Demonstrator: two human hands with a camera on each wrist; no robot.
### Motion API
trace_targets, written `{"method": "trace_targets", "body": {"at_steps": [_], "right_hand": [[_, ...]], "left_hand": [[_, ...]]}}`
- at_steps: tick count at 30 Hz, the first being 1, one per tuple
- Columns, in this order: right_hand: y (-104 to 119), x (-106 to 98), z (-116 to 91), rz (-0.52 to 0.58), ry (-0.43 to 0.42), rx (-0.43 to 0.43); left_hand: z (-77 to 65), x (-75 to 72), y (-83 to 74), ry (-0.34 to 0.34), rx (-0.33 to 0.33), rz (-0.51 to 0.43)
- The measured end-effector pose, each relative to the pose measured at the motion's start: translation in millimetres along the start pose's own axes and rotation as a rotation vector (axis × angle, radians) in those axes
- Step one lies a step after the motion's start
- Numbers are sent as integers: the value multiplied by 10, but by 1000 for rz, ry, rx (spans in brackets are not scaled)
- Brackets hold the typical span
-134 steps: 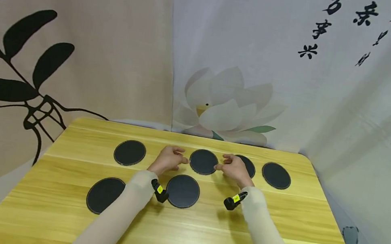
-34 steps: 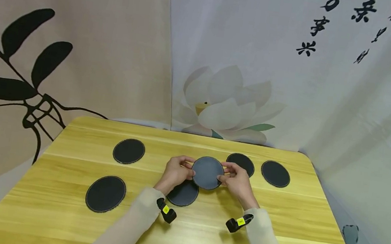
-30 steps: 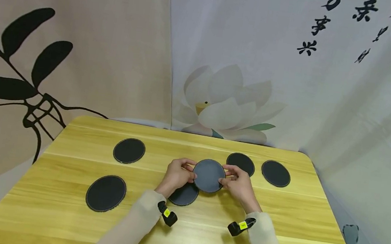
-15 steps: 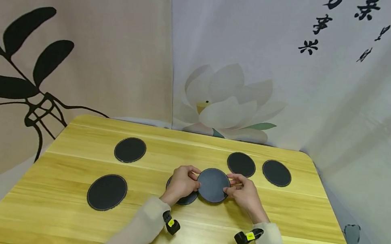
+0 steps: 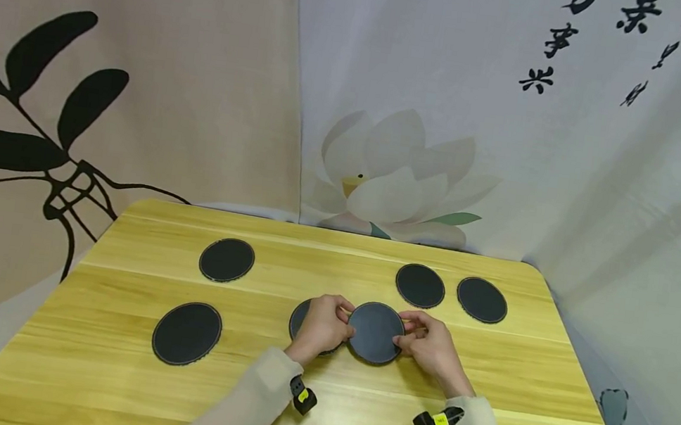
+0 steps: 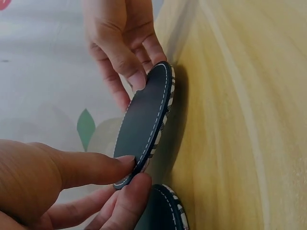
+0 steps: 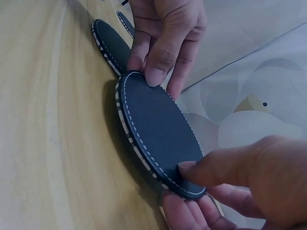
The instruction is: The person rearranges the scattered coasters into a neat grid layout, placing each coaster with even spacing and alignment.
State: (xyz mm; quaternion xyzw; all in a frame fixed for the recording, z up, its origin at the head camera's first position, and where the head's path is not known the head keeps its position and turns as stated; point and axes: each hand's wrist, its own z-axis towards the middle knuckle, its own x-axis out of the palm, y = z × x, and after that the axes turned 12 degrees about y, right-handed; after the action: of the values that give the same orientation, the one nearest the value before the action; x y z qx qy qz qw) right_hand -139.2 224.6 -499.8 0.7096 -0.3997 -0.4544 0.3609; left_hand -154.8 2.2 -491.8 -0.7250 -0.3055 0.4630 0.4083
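Observation:
A round black coaster (image 5: 374,333) with white edge stitching is held between both hands, tilted and just off the table. My left hand (image 5: 322,325) pinches its left edge, thumb on top and fingers underneath. On the opposite edge my right hand (image 5: 430,346) pinches it the same way. The wrist views show a patterned layer along the rim of the held coaster (image 6: 143,120). Partly covered by my left hand, another coaster (image 5: 298,318) lies on the table beside the held one.
Further coasters lie flat on the wooden table (image 5: 106,354): one at back left (image 5: 227,260), one at front left (image 5: 187,334), and two at back right, the inner coaster (image 5: 420,285) and outer coaster (image 5: 481,300). A printed curtain (image 5: 216,84) hangs behind the table.
Both hands first reached around the coaster lying in the middle of the back row. They have lifted it and carried it toward the front and slightly right, beside the front-middle coaster.

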Motion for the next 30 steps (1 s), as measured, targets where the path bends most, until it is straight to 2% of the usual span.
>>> {"method": "trace_targets", "body": {"at_steps": [6,12,21,30], "right_hand": [[-27,13,4,-6,-3,-1],[-26,34,18,-41,-14,3],[-16,19,-4,-98,-16,17],[-27,28,5,-244,-39,-7]], "left_hand": [[13,35,31,-9,9,31],[18,54,54,-10,-15,33],[32,68,54,22,-28,26],[37,74,70,24,-59,25]]}}
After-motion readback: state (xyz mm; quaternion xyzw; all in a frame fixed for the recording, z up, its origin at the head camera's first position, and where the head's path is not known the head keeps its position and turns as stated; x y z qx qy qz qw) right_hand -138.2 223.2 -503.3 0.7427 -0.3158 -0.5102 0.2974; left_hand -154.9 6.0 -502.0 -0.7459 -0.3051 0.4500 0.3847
